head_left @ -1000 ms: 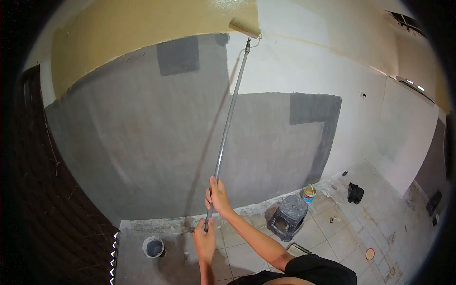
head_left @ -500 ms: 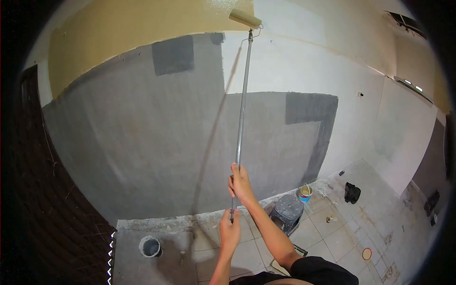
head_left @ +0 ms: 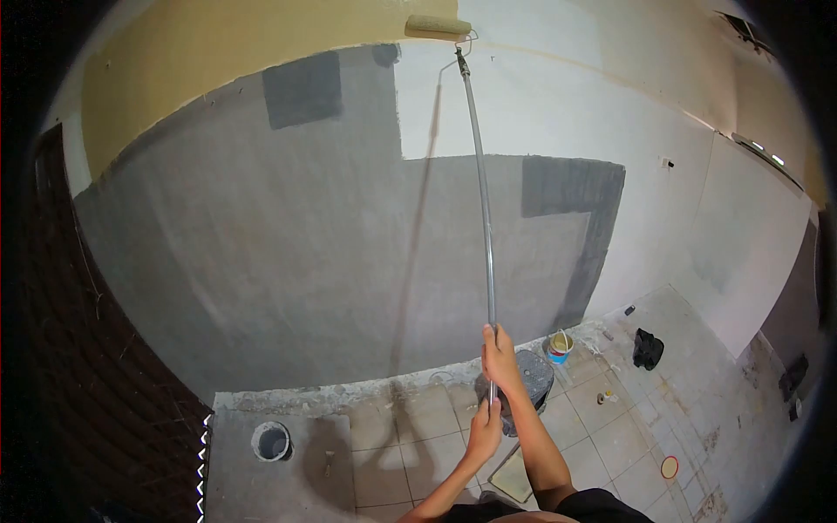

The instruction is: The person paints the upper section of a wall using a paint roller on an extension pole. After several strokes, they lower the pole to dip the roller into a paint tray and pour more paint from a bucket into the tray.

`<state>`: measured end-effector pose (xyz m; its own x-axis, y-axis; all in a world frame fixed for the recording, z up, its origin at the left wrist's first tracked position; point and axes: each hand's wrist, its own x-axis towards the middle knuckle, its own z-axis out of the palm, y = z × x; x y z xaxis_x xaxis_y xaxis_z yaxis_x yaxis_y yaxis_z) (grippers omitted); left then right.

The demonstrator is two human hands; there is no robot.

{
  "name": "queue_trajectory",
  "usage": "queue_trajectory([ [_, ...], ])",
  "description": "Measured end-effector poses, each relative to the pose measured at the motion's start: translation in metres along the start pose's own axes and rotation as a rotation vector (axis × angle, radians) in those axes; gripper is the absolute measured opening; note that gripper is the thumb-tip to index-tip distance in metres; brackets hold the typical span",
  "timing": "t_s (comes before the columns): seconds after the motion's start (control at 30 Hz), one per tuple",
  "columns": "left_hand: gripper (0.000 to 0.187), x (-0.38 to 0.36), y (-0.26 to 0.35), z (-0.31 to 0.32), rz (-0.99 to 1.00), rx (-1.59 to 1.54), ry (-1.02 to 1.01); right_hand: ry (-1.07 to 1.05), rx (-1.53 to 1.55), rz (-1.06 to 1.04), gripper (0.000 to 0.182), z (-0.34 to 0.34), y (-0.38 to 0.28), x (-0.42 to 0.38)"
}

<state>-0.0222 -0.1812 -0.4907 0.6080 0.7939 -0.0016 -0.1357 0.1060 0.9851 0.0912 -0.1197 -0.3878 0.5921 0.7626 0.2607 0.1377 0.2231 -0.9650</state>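
Note:
Both of my hands are wrapped round the long metal pole (head_left: 482, 192) of a paint roller. My right hand (head_left: 501, 356) grips it higher up, and my left hand (head_left: 485, 429) closes round its lower end. At the far end, the yellowish roller head (head_left: 438, 28) lies against the upper wall. It is near the right edge of the yellow painted area (head_left: 261, 39), beside white wall (head_left: 558, 96). Below is a grey painted section (head_left: 305, 235) with darker patches. The pole leans slightly to the left toward its top.
A dark, paint-spotted stool (head_left: 535, 373) stands behind my right forearm, with a small paint bucket (head_left: 559, 349) beyond it. A paint tray (head_left: 513, 476) lies near my feet. At left are a grey paint bucket (head_left: 271, 443) and a brush (head_left: 329, 463). A black bag (head_left: 648, 349) lies right.
My hands and the pole's lower end have moved right and down. The roller head has shifted slightly left, so the pole now leans the other way. The view has shifted a little.

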Motion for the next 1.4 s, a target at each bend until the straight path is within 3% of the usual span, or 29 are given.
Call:
queue_trajectory([
  [0.23,0.033,0.006,-0.025,0.039,0.026,0.061,0.073,0.049,-0.147,-0.106,0.032,-0.037,0.056,0.010],
  [0.37,0.035,0.012,-0.038,0.050,0.017,0.116,0.117,0.041,-0.138,-0.056,0.032,-0.049,0.068,0.012],
  [0.6,0.036,0.015,-0.049,0.065,-0.016,0.057,0.144,0.039,-0.135,-0.100,0.034,-0.060,0.073,0.016],
  [0.7,0.036,0.011,-0.033,0.077,-0.076,0.012,0.114,0.027,-0.236,-0.039,0.038,-0.071,0.028,0.011],
  [0.9,0.036,0.013,-0.020,0.097,-0.070,-0.036,0.082,0.003,-0.102,-0.011,0.036,-0.087,-0.001,0.014],
  [1.03,0.036,0.017,-0.019,0.104,-0.074,-0.051,0.087,-0.009,-0.178,-0.012,0.038,-0.096,0.009,0.018],
  [1.17,0.036,0.018,-0.041,0.103,-0.081,-0.004,0.107,0.066,-0.238,-0.117,0.037,-0.094,0.064,0.023],
  [1.3,0.039,0.016,-0.039,0.099,-0.125,0.097,0.163,0.024,-0.153,-0.118,0.036,-0.093,0.050,0.019],
  [1.4,0.038,0.017,-0.041,0.098,-0.026,0.183,0.227,-0.023,-0.104,-0.075,0.035,-0.091,0.045,0.021],
])
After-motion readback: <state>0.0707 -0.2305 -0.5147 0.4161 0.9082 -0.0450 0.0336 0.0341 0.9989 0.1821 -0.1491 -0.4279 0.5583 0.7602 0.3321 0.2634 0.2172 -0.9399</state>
